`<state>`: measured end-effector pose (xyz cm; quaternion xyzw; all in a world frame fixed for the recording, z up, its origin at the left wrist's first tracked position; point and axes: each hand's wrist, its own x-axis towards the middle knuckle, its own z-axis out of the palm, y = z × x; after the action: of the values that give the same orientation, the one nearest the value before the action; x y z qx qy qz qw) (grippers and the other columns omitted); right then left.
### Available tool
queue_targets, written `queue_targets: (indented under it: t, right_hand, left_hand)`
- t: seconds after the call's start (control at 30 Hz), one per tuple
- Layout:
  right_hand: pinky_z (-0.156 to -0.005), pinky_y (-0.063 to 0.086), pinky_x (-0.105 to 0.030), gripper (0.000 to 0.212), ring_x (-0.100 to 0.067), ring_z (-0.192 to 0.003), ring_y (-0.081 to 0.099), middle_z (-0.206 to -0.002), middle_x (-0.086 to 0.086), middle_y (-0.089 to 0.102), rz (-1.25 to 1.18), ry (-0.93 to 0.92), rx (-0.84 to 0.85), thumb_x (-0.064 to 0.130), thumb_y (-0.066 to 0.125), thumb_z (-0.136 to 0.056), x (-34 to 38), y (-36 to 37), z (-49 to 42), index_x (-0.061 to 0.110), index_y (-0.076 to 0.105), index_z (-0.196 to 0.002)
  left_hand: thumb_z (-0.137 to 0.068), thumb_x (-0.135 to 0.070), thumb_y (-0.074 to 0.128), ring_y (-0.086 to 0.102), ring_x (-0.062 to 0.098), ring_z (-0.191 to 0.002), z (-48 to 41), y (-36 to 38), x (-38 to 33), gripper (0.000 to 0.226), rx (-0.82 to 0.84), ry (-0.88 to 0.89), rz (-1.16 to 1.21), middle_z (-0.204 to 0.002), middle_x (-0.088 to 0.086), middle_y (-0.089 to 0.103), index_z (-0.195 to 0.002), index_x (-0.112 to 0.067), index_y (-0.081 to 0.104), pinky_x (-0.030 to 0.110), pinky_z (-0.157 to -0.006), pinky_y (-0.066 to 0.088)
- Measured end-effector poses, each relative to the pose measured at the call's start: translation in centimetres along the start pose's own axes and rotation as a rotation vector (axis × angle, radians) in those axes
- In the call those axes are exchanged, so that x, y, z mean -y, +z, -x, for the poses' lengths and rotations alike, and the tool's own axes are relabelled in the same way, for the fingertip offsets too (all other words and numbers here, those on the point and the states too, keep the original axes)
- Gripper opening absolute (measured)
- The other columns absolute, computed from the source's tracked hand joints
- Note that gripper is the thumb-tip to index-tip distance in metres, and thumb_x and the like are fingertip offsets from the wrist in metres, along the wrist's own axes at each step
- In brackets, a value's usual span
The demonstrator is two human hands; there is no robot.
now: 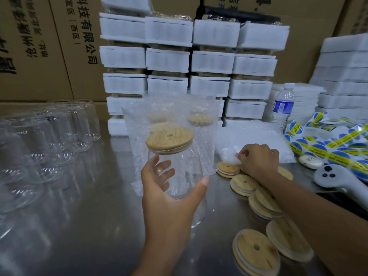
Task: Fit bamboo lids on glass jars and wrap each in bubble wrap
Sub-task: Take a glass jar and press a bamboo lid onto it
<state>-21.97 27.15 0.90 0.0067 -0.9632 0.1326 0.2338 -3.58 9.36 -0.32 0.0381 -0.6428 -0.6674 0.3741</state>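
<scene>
The lidded glass jar [175, 172] sits gripped in the left hand [169, 198] above the tabletop [89, 226]; at 3 o'clock, the right hand [258, 162] pinches a bubble wrap sheet [229, 156]. Peel off one sheet, keeping the jar upright.

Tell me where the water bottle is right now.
In the head view, the water bottle stands upright at the far right of the table, between the stacked white foam packs and the blue-and-yellow stickers.
</scene>
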Motion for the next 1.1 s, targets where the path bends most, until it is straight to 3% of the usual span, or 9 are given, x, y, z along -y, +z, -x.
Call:
queue_targets:
  t: [0.17,0.33,0.4,0.5,0.6,0.73,0.87,1.0,1.1]
  right_hand:
    - [-0.101,0.033,-0.043,0.021,-0.024,-0.104,0.056,-0.096,0.0,0.069,-0.072,0.042,-0.001,0.046,0.054,-0.092,-0.5,-0.6,0.0,0.028,0.065,-0.09]
    - [-0.095,0.032,-0.043,0.053,-0.026,-0.114,0.048,-0.108,-0.002,0.063,0.02,0.055,0.09,0.069,0.049,-0.083,0.7,-0.5,0.7,0.023,0.062,-0.106]
    - [-0.093,0.033,-0.041,0.055,-0.027,-0.115,0.045,-0.113,-0.004,0.06,0.098,0.039,0.087,0.067,0.052,-0.082,1.3,-0.2,0.8,0.02,0.06,-0.11]
    - [-0.094,0.033,-0.04,0.046,-0.027,-0.117,0.044,-0.117,-0.006,0.057,0.107,0.061,0.103,0.057,0.054,-0.087,1.6,0.0,0.9,0.019,0.057,-0.113]
    - [-0.092,0.033,-0.04,0.029,-0.027,-0.113,0.046,-0.112,-0.006,0.06,0.053,0.069,0.073,0.044,0.051,-0.094,1.7,-0.1,0.9,0.021,0.061,-0.109]
    - [-0.092,0.032,-0.039,0.025,-0.028,-0.11,0.05,-0.107,-0.006,0.064,0.034,0.056,0.037,0.037,0.047,-0.098,1.7,-0.7,0.7,0.022,0.065,-0.108]
    - [-0.089,0.036,-0.038,0.024,-0.029,-0.097,0.057,-0.095,-0.004,0.067,-0.213,0.124,-0.021,0.037,0.049,-0.097,1.6,-1.5,0.7,0.023,0.069,-0.097]
    - [-0.082,0.045,-0.035,0.015,-0.02,-0.081,0.052,-0.088,-0.001,0.062,-0.61,0.207,-0.043,0.035,0.054,-0.095,1.6,-2.4,1.2,0.026,0.063,-0.086]
    - [-0.063,0.038,-0.017,0.014,-0.009,-0.071,0.05,-0.079,0.007,0.059,-0.756,0.183,-0.15,0.029,0.053,-0.096,2.2,-3.5,2.2,0.022,0.064,-0.089]
  left_hand:
    - [-0.042,-0.059,0.076,0.056,-0.01,-0.105,0.2,0.0,-0.1,0.08,0.006,-0.002,-0.024,-0.114,-0.025,0.056,-0.112,-0.053,0.037,0.024,-0.094,0.042]
    - [-0.043,-0.058,0.075,0.055,-0.01,-0.106,0.6,0.0,0.0,0.089,0.02,0.008,-0.048,-0.115,-0.026,0.055,-0.123,-0.046,0.038,0.025,-0.096,0.042]
    - [-0.043,-0.058,0.075,0.056,-0.009,-0.106,0.5,-0.1,0.1,0.094,0.019,0.017,-0.056,-0.115,-0.026,0.055,-0.127,-0.041,0.038,0.025,-0.096,0.043]
    - [-0.043,-0.059,0.075,0.056,-0.009,-0.106,0.5,-0.1,0.1,0.087,0.022,0.017,-0.066,-0.113,-0.027,0.055,-0.12,-0.049,0.036,0.022,-0.094,0.042]
    - [-0.042,-0.058,0.076,0.056,-0.009,-0.106,0.5,-0.1,0.3,0.083,0.019,0.015,-0.072,-0.113,-0.028,0.055,-0.116,-0.052,0.037,0.022,-0.093,0.042]
    - [-0.043,-0.058,0.076,0.056,-0.008,-0.106,0.3,0.0,0.5,0.089,0.02,0.028,-0.079,-0.112,-0.027,0.056,-0.122,-0.046,0.039,0.024,-0.094,0.043]
    - [-0.043,-0.058,0.076,0.057,-0.007,-0.106,0.1,-0.2,0.7,0.095,0.011,0.043,-0.093,-0.113,-0.024,0.057,-0.128,-0.038,0.039,0.024,-0.093,0.043]
    - [-0.043,-0.06,0.076,0.058,-0.006,-0.105,0.0,-0.3,0.8,0.083,-0.003,0.053,-0.115,-0.113,-0.025,0.057,-0.116,-0.051,0.039,0.024,-0.091,0.043]
    - [-0.043,-0.06,0.076,0.058,-0.006,-0.105,0.0,-0.4,0.9,0.081,-0.016,0.063,-0.122,-0.113,-0.025,0.057,-0.114,-0.052,0.039,0.023,-0.091,0.043]
